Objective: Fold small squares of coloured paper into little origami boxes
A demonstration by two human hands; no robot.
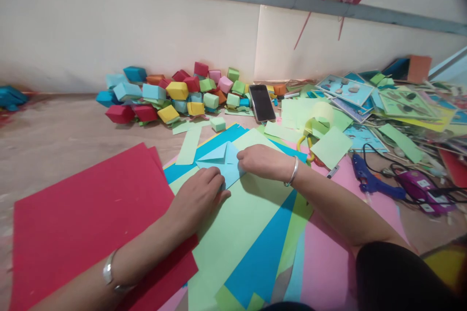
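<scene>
A light blue folded paper (215, 152) with a raised triangular flap lies on a pale green sheet (226, 238). My left hand (197, 197) is closed at its near-left edge, fingers curled and thumb by the near corner. On the opposite side, my right hand (263, 161) has its fingers drawn together at the right edge of the same paper. Both hands partly cover the paper, and my fingertips are mostly hidden. Blue, green and pink sheets (328, 262) fan out beneath the pale green one.
Red sheets (91, 223) lie at the left. Several coloured paper boxes (177, 91) and a phone (261, 103) sit near the wall. Right of my hands are yellow-handled scissors (301, 145), a blue glue gun (375, 180) with a cord, and piled picture cards (346, 89).
</scene>
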